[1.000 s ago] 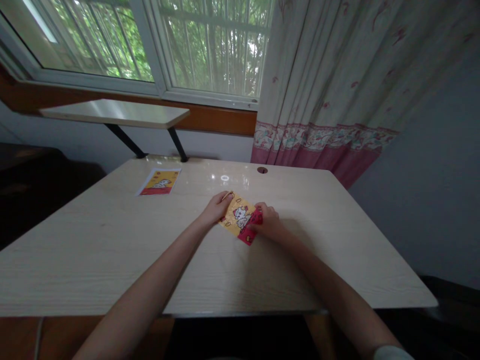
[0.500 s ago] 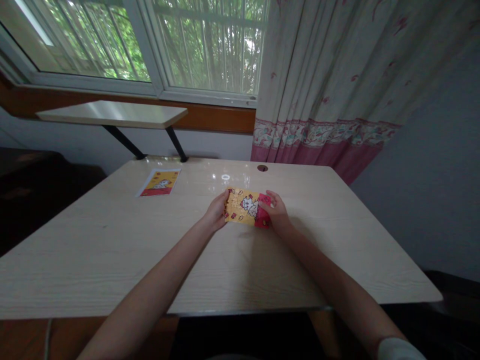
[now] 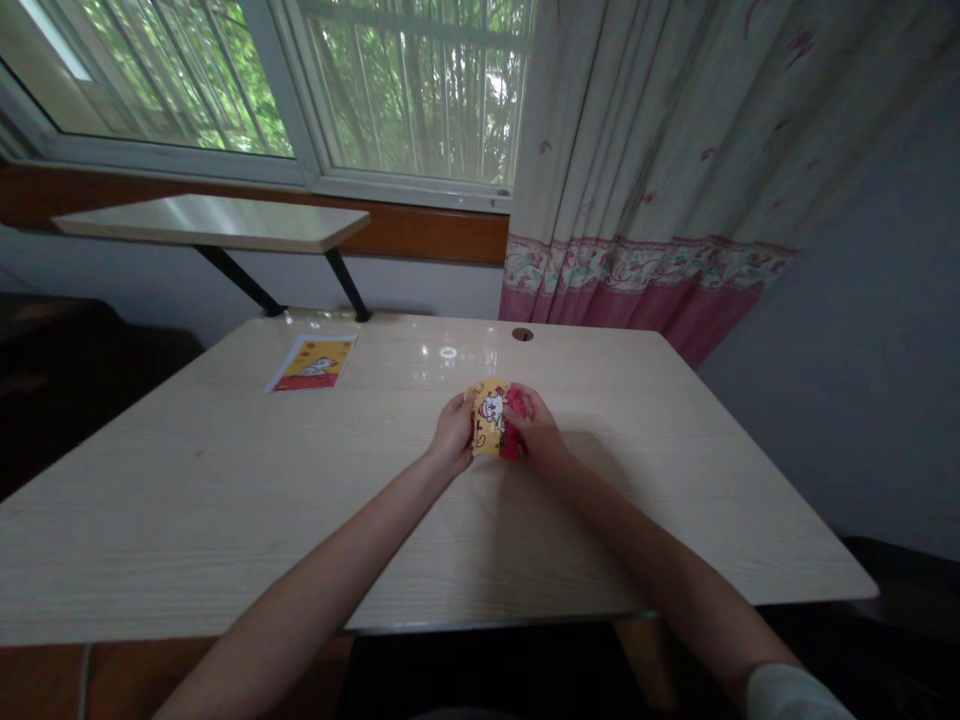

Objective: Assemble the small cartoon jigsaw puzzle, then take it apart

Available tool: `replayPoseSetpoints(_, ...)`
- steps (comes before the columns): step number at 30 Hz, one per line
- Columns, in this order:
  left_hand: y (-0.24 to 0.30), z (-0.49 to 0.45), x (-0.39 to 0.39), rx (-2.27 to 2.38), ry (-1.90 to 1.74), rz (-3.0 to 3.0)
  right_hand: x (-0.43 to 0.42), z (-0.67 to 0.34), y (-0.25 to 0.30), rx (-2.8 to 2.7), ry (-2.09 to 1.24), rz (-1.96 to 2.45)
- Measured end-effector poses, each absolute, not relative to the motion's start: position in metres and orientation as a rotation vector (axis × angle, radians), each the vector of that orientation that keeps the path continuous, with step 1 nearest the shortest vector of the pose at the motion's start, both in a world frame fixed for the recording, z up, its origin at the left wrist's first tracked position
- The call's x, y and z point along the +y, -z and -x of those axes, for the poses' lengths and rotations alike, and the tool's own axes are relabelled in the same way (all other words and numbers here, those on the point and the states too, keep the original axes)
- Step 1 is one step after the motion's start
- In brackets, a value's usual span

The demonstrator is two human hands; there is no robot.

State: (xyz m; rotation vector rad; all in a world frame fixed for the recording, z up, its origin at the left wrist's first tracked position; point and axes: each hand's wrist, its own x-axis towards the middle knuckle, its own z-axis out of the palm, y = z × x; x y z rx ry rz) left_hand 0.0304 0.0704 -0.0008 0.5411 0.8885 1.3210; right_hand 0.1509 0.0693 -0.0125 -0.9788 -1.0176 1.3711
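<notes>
Between both hands, raised over the desk, is a small assembled jigsaw puzzle (image 3: 487, 438) in yellow and red with a white cartoon animal on it. It looks bowed, with its edges pushed toward each other. My left hand (image 3: 451, 434) grips the yellow edge, fingers mostly hidden behind it. My right hand (image 3: 543, 436) clasps the red edge, its thumb across the front. On the desk to the left lies a printed sheet (image 3: 313, 364) with a like yellow and red picture and a white border.
The pale wooden desk (image 3: 315, 510) carries a raised shelf (image 3: 225, 222) on black brackets at its back left. A round cable hole (image 3: 523, 335) sits near the back edge. Behind are a window and a patterned curtain (image 3: 622, 180).
My hands have come closer together, the left one moving right and the right one slightly left. The puzzle between them has gone from nearly flat to bowed and looks narrower.
</notes>
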Motion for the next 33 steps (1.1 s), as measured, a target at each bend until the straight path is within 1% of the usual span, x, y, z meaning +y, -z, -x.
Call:
replayPoseSetpoints(4,0.000,-0.031,0.072,0.936,-1.389,-0.507,0.071,-0.150,0.012,-0.994,-1.327,0.958)
replayPoseSetpoints(9,-0.014,-0.030,0.067,0.853,-1.339,-0.566,0.076,-0.153,0.014,-0.943,-1.221,1.010)
replayPoseSetpoints(12,-0.019,-0.030,0.063,0.914,-1.371,-0.600,0.076,-0.155,0.013,-0.945,-1.196,1.019)
replayPoseSetpoints(16,-0.014,-0.025,0.067,0.981,-1.467,-0.587,0.075,-0.158,0.008,-0.936,-1.240,1.025)
replayPoseSetpoints(22,-0.006,-0.019,0.074,1.004,-1.545,-0.562,0.075,-0.162,0.006,-0.980,-1.217,1.070)
replayPoseSetpoints(30,-0.013,-0.023,0.064,0.875,-1.379,-0.673,0.075,-0.160,0.008,-0.983,-1.352,1.076)
replayPoseSetpoints(33,-0.010,-0.024,0.063,0.839,-1.325,-0.716,0.074,-0.160,0.006,-1.044,-1.339,1.107)
